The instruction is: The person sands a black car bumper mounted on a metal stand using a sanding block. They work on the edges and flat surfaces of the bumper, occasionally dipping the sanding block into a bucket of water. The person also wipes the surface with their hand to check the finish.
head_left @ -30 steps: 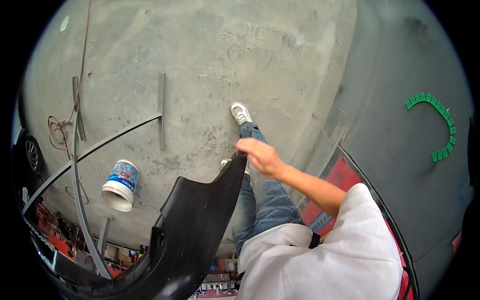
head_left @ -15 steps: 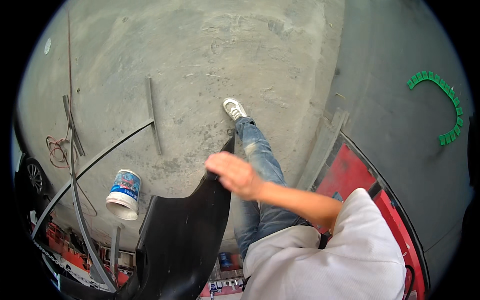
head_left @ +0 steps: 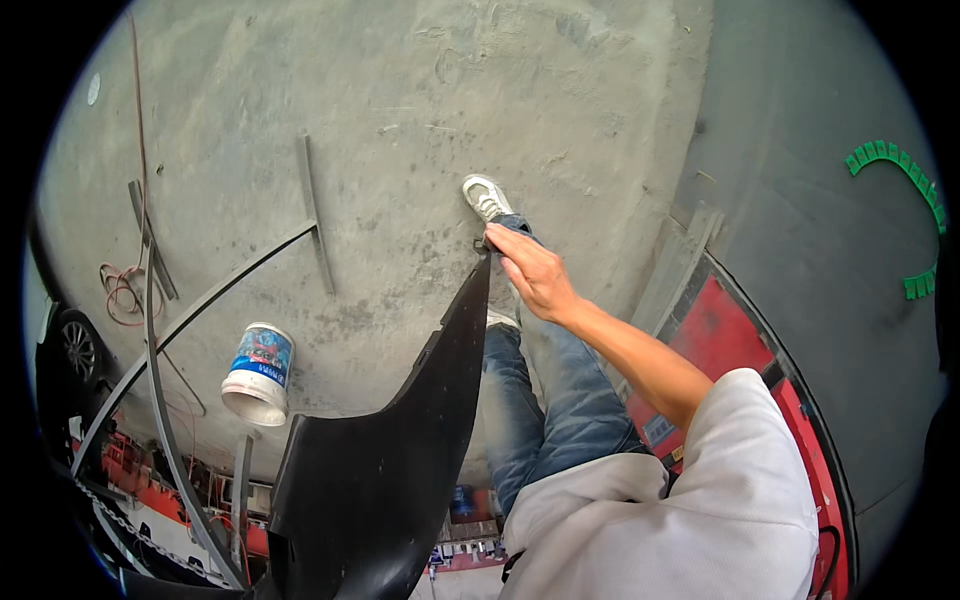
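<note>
A black car fender (head_left: 385, 500) rises from the lower edge, narrowing to a tip near my white shoe. My right hand (head_left: 535, 272) lies along the edge at that tip, its fingers pressed together. A small dark piece shows under the fingertips; whether it is a pad or part of the fender I cannot make out. A small bracket (head_left: 481, 244) sticks out beside the fingertips. My left hand is out of the picture.
A white bucket with a blue label (head_left: 258, 375) lies tilted left of the fender. Bent metal stand bars (head_left: 230, 283), a coiled hose (head_left: 121, 293) and a dark car's wheel (head_left: 78, 345) are farther left. A red panel (head_left: 715, 345) and green segmented strip (head_left: 905, 170) are on the right.
My right hand has slid along the fender's edge, away from me, up to its tip. The view has shifted slightly, and more of the fender's edge shows.
</note>
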Demonstrator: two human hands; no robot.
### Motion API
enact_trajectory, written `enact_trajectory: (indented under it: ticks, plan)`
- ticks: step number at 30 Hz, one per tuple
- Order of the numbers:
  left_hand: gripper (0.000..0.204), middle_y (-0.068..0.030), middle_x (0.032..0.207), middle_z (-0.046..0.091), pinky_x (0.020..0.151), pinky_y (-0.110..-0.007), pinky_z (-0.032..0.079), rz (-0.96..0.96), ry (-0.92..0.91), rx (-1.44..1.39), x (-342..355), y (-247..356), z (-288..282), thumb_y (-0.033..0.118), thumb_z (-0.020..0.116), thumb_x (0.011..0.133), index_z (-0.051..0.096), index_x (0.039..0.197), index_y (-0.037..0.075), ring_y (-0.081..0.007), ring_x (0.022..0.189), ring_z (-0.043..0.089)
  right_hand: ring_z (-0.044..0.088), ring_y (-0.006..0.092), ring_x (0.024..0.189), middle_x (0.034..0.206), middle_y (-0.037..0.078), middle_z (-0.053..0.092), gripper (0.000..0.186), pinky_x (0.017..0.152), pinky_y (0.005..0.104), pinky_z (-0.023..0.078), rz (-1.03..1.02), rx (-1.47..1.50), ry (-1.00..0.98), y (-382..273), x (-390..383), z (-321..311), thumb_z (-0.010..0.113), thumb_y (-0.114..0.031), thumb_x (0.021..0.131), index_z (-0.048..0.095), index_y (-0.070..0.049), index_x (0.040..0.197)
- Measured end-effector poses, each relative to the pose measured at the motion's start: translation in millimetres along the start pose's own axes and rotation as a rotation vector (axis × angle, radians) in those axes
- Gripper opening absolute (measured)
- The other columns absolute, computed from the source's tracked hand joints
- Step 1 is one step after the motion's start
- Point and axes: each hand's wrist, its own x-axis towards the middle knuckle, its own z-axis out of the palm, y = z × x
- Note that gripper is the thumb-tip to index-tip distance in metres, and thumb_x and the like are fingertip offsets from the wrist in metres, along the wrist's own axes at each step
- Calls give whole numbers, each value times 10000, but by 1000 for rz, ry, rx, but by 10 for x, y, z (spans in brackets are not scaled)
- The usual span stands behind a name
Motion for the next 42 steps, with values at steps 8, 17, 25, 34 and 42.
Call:
enact_trajectory:
  ticks: [8,17,25,34,42]
  plan:
    - [664,-176,1617,362,1214,-503,374,11,-9,-13,93,68,-74,472,311,1107,249,1625,61,-364,1425,450,531,348,1380,1428,182,594,443,1153,450,439,-109,89,-7,-582,-88,143,598,-63,957,579,0,1396]
    - [660,-177,1613,373,1209,-511,379,26,-18,-46,303,223,-197,467,322,1106,257,1623,61,-372,1417,461,559,332,1370,1432,171,608,593,1150,475,432,-185,388,170,-2202,-217,273,736,-102,797,623,21,1366]
    - [658,-177,1610,382,1205,-519,383,-110,-73,-131,217,198,-244,462,331,1105,262,1622,62,-378,1410,471,554,327,1372,1440,158,604,616,1174,484,399,-286,170,124,-1331,-210,409,763,-98,778,612,10,1366]
    - [653,-166,1609,389,1196,-493,395,-303,32,-353,442,-356,-980,469,333,1109,277,1616,62,-349,1404,478,491,394,1427,1474,196,578,552,1214,518,307,-352,244,167,-2158,-116,419,672,-97,844,614,31,1378]
    - [669,-63,1684,274,1277,-369,171,-143,-14,-495,337,-540,-1152,497,327,1122,232,1645,91,-242,1529,288,569,216,1373,1426,54,645,471,1219,420,329,-914,238,-41,-3078,-60,393,701,-195,867,685,-113,1331]
